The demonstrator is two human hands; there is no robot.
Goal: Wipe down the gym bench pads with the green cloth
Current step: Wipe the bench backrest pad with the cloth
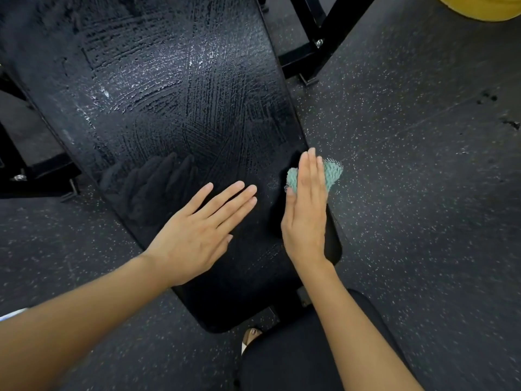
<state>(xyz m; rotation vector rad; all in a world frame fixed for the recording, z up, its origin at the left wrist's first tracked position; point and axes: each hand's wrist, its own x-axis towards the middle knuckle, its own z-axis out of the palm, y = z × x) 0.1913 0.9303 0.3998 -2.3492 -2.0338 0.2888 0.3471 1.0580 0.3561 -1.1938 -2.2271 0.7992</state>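
Right hand (306,218) is laid out flat, fingers straight and together, pressing down on the green cloth (334,173). It isn't gripping the cloth, just a flat palm on top of it. The cloth is bunched up under the fingers right at the right-hand edge of the black bench pad (169,108), with a bit poking out on both sides of the hand and the far corner hanging past the pad's edge over the speckled rubber floor (423,193). Left hand (197,232) is open too, fingers straight and slightly spread, holding nothing. It's over the near end of the pad, just beside the right hand, and I honestly can't tell if it's touching the surface or hanging just above it. The far stretch of the pad is covered in wet crisscross streaks, while the near part around the hands looks darker and smoother. There's a black metal frame (318,38) past the pad's right edge, and something yellow (479,7) in the top right corner.
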